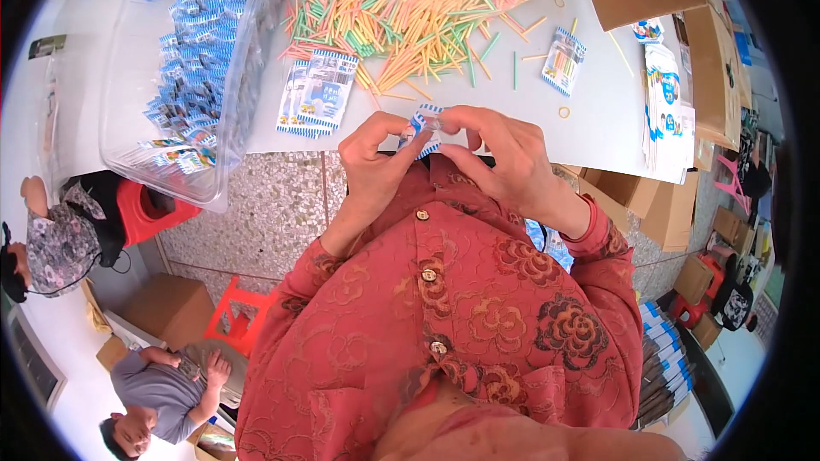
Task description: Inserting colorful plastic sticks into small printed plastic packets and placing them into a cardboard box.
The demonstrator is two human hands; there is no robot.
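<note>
Close to my chest, at the table's near edge, I hold a small blue-and-white plastic packet (pixel 424 131) between both hands. My left hand (pixel 376 162) pinches its left side with thumb and fingers. My right hand (pixel 512 158) grips the upper right part, its fingertips closed on the film. What the packet contains is too small to make out. Left of it, flat packets (pixel 320 94) with striped borders lie overlapping on the table. Beyond my hands spreads a heap of thin pastel sticks (pixel 410 30) in pink, yellow and green. A packet filled with sticks (pixel 564 61) rests to the right.
A clear plastic bin (pixel 224 149) crowded with filled packets stands at left. Rubber bands (pixel 564 112) and stray sticks lie on the white table (pixel 504 102). At right are stacked printed bags (pixel 666 115) and cardboard boxes (pixel 717 77). Red stools (pixel 235 312) and other people are behind.
</note>
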